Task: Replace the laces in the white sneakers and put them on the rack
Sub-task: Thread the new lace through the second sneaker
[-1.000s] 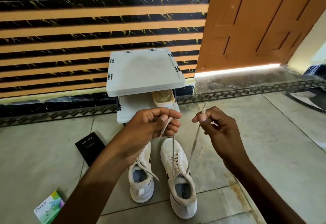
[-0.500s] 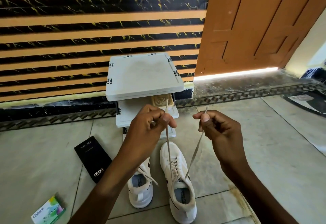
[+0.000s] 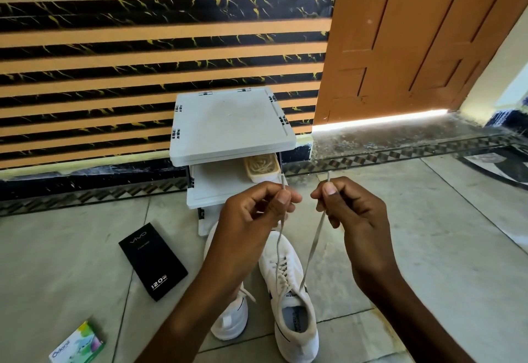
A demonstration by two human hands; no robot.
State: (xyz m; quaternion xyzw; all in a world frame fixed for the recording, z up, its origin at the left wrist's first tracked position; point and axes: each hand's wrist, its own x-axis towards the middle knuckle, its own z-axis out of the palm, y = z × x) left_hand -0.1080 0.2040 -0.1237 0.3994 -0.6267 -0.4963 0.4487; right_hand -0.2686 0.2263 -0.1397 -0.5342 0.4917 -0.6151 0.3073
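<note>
At the lower left edge of the floor [image 3: 57, 248] lies a green box [image 3: 77, 347] reading "Odonil". Right of it, a black box [image 3: 153, 261] reads "vivo" and "120W". The fingers of the left hand [image 3: 251, 219] and the right hand [image 3: 354, 219] each pinch 1 end of the lace [image 3: 313, 248], raised above 2 white sneakers [image 3: 295, 267] that stand before the white rack [image 3: 228, 122]. The insole print is unreadable. Bare tiles spread out to the right.

We see matt cloth sneakers [image 3: 288, 254], a woven lace [image 3: 315, 242], a smooth plastic rack [image 3: 228, 122], faintly shiny floor tiles [image 3: 428, 234], a matt black box [image 3: 153, 259]
</note>
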